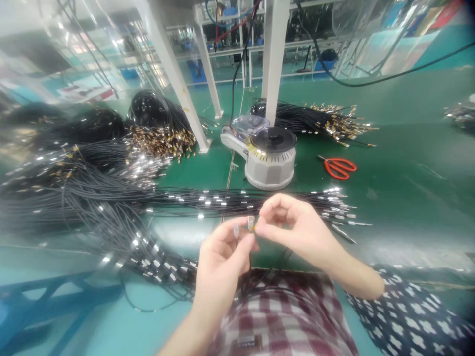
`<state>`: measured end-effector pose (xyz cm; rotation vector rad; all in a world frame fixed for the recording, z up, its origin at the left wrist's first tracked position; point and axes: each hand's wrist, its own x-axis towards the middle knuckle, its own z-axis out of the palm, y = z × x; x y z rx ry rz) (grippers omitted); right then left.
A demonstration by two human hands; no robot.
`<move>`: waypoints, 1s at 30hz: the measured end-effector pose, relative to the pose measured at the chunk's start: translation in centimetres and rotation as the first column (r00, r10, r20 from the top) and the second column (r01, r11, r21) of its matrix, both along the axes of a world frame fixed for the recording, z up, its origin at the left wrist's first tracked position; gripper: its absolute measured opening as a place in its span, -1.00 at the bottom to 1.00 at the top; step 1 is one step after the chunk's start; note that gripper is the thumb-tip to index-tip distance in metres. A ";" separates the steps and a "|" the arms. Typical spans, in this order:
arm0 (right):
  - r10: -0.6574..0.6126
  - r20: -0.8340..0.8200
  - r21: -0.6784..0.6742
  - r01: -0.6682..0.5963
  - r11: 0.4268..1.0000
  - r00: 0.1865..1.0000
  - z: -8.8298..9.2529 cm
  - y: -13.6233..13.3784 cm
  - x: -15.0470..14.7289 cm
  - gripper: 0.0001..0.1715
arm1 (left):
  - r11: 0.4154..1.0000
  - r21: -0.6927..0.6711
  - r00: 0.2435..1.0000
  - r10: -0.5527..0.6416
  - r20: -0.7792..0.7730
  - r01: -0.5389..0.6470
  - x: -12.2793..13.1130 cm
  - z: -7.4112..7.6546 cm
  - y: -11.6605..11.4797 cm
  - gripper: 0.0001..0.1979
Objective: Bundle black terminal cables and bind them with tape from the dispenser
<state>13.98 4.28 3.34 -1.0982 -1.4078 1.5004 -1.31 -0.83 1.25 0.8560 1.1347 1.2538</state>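
Note:
My left hand (220,262) is closed round a black cable, with thumb and forefinger at its end. A small silver connector (251,222) stands up at those fingertips, and a whitish tag-like piece (236,230) shows beside the forefinger. My right hand (297,222) pinches right beside the connector. A tiny yellow bit shows at its fingertips, too small to name. Behind the hands, a bundle of black cables (185,198) with white labels and silver ends lies across the green table (401,198).
A round white tape dispenser (270,165) with a black top stands beyond the hands. Red-handled scissors (338,167) lie to its right. More cable bundles with gold ends (163,141) are heaped left, another bundle (315,118) behind. White posts (273,59) rise from the table.

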 end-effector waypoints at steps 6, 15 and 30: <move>-0.003 0.005 0.018 0.003 1.000 1.000 0.2 0.1 -0.1 -0.80 | 1.000 -0.018 1.000 -0.010 -0.021 0.009 0.0 0.1 -0.1 -0.78; -0.009 -0.005 0.025 0.009 1.000 1.000 0.1 0.2 -0.3 -0.80 | 1.000 -0.005 1.000 -0.028 -0.004 0.028 0.0 -0.1 -0.2 -0.80; -0.069 0.003 0.102 0.068 0.992 0.998 0.1 -0.5 -1.1 -0.81 | 0.998 -0.025 0.998 0.056 0.041 -0.055 0.5 0.3 0.0 -0.85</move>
